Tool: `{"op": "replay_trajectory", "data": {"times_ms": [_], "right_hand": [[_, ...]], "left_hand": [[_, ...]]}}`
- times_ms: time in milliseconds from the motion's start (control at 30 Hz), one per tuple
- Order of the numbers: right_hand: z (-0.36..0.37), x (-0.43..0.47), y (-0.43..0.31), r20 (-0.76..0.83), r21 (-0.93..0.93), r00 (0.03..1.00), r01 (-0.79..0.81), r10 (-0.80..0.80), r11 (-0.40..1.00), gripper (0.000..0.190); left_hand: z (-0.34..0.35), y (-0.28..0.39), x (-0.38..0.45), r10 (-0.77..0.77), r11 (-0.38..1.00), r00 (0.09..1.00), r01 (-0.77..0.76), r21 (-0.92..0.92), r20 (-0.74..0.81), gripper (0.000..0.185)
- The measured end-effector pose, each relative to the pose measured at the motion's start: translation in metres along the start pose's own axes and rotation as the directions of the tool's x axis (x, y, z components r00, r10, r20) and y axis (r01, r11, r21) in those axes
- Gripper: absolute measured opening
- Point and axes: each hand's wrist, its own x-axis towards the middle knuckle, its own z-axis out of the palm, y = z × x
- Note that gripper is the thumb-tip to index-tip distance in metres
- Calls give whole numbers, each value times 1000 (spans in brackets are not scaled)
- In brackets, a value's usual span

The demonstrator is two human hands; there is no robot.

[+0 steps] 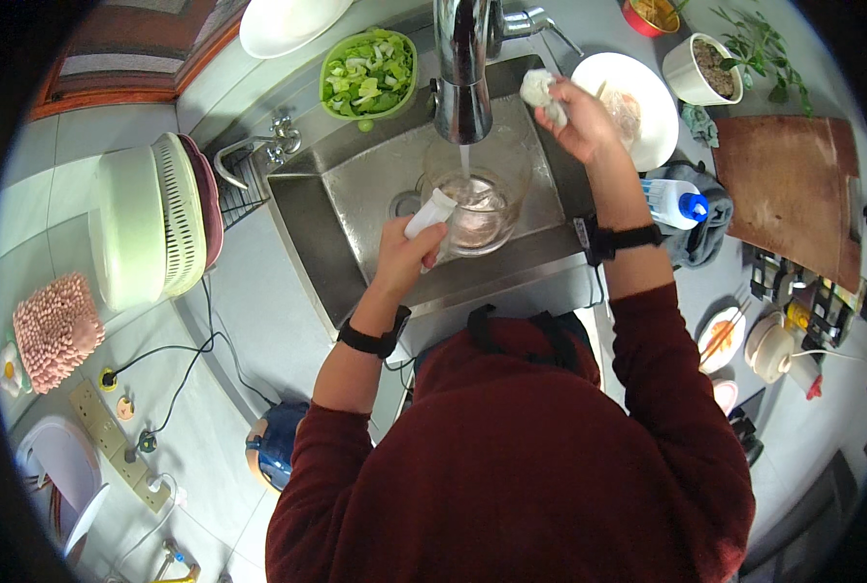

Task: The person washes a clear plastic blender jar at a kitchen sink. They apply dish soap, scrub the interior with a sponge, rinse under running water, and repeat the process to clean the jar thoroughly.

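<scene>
My left hand (398,256) grips the white handle (431,213) of a clear glass jug (486,237) over the stainless steel sink (360,186). A stream of water falls from the chrome tap (464,109) into the jug, where water swirls. Over the sink's right rim, my right hand (585,125) pinches a crumpled white cloth (537,89), apart from the jug. Just beyond that hand is a white plate (655,138) bearing something in a clear wrapping, whose contents I cannot make out.
A green tub of chopped leafy greens (369,76) stands at the sink's back left. Plastic basins and a colander (178,211) lean against the left wall. To the right are a blue-capped bottle (672,204), a wooden cutting board (783,189) and a potted plant (688,73).
</scene>
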Motion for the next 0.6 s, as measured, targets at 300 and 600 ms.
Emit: {"op": "replay_trajectory", "data": {"times_ms": [300,600], "right_hand": [[28,-37,41,206,197,963,-213,171,957,34],[71,-26,90,289,427,895,-438,339,791,36]], "left_hand": [[-15,-18,-7,-47,996,997,52,72,-68,35],[-52,-33,-59,-107,979,918,165,122,-382,38]]}}
